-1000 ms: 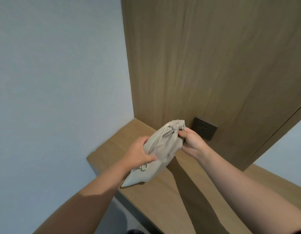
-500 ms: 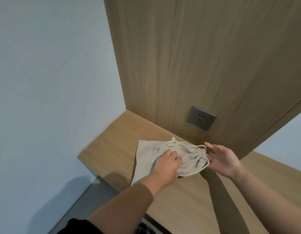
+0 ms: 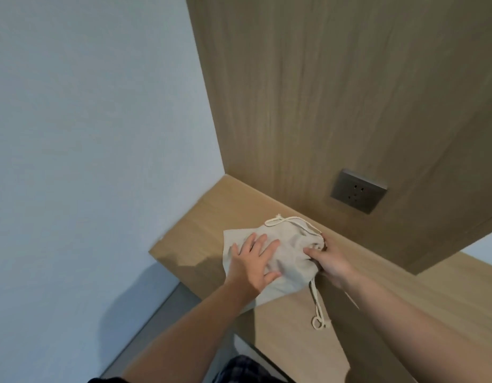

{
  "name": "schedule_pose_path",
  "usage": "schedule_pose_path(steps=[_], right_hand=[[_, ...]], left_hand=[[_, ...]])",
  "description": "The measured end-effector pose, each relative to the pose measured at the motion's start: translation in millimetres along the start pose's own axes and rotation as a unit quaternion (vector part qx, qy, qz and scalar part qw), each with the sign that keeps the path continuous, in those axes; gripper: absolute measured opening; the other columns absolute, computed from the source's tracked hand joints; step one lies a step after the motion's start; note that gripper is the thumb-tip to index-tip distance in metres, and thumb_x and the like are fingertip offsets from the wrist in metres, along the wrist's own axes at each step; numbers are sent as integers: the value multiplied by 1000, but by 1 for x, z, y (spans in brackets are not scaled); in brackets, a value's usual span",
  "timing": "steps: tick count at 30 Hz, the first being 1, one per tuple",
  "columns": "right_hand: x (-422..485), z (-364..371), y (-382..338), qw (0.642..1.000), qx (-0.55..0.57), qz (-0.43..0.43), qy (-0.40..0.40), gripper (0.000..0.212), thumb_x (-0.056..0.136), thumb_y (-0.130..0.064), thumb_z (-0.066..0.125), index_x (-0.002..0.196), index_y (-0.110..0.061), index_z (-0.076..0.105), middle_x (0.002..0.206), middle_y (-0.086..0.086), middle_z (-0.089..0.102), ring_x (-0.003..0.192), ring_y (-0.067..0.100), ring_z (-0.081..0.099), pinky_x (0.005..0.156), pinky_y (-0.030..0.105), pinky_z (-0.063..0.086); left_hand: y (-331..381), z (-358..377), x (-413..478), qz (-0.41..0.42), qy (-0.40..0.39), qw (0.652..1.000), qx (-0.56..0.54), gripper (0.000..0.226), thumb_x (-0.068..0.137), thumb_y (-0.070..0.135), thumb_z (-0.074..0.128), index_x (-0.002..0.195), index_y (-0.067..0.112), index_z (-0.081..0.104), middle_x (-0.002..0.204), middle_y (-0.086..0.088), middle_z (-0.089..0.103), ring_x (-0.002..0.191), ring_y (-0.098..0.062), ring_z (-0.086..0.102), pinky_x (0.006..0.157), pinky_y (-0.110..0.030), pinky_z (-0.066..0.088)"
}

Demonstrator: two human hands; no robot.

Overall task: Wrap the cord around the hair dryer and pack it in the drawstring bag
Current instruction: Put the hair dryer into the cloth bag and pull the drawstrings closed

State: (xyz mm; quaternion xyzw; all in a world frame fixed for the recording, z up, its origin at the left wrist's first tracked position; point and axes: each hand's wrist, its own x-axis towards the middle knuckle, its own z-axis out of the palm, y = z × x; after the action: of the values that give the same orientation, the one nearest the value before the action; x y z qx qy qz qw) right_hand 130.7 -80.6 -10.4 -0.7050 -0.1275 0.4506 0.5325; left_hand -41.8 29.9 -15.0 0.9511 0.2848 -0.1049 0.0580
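Lying on the wooden shelf (image 3: 211, 217) below a grey wall socket (image 3: 358, 194), the beige drawstring bag (image 3: 289, 261) is pinned flat by the left hand (image 3: 254, 268) — fingers spread, palm down. The right hand (image 3: 331, 262) pinches its gathered mouth — cord ends (image 3: 318, 310) trail loose.

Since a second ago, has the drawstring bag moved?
Yes. The drawstring bag, then held up level with the wall socket, now lies flat on the wooden ledge below it.
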Motion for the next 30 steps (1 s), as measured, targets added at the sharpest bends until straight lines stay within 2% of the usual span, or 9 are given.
schedule_pose_path(steps=[2,4,8,11,14,18,22,26,30], right_hand=[[17,20,-12,999,-34,-16,-5,57,80,-1,68,131,-11,46,128,13,60,111,27,59,99,45,47],[36,46,-26,997,-74,-29,-9,73,81,-4,69,143,-9,32,133,10,54,120,27,54,104,44,43],[67,104,-48,994,-100,-29,-27,66,85,-9,64,143,-9,32,132,5,54,116,22,54,98,34,44],[84,135,-59,997,-76,-32,0,48,84,-17,61,131,-15,49,126,5,61,102,19,59,86,29,47],[102,151,-76,994,-108,-30,7,59,84,-28,61,139,-19,41,134,2,55,117,24,54,97,31,42],[124,153,-89,988,-149,-9,39,68,87,-20,58,146,-13,25,141,11,49,127,29,47,105,34,37],[127,149,-85,981,-182,-10,65,58,91,-11,49,146,-12,30,143,11,47,130,29,45,105,31,35],[114,154,-76,982,-185,-16,21,62,93,-24,46,149,-15,21,147,8,43,134,28,41,111,34,32],[100,148,-88,977,-208,-46,-25,53,93,-19,43,145,-19,31,141,2,48,127,24,46,97,28,35]], left_hand=[[-19,2,-1,-43,20,999,-16,77,74,70,51,140,33,36,139,-2,55,130,-28,50,89,-60,47],[-37,5,-1,-87,52,995,-23,82,64,67,70,132,31,42,128,-1,62,121,-27,58,81,-56,53],[-70,5,11,-166,59,983,-55,74,91,62,41,153,32,11,159,-3,20,149,-28,12,111,-55,25],[-85,-4,24,-213,76,971,-72,70,95,63,25,153,33,-2,162,-3,7,150,-27,-2,117,-51,19],[-95,-8,45,-227,91,964,-107,71,95,63,23,153,31,-2,162,-4,4,149,-28,0,118,-46,18],[-106,-6,63,-140,127,963,-192,75,88,52,46,152,20,23,158,-8,27,147,-30,18,113,-55,27],[-114,8,40,-103,106,985,-93,73,84,53,44,149,22,29,154,-9,35,140,-36,35,95,-59,45],[-113,14,45,-127,94,985,-63,76,81,54,48,148,24,30,152,-10,34,138,-37,33,88,-56,51],[-95,1,69,-202,71,973,-85,91,76,55,69,150,26,23,157,-7,31,142,-36,29,96,-59,45]])
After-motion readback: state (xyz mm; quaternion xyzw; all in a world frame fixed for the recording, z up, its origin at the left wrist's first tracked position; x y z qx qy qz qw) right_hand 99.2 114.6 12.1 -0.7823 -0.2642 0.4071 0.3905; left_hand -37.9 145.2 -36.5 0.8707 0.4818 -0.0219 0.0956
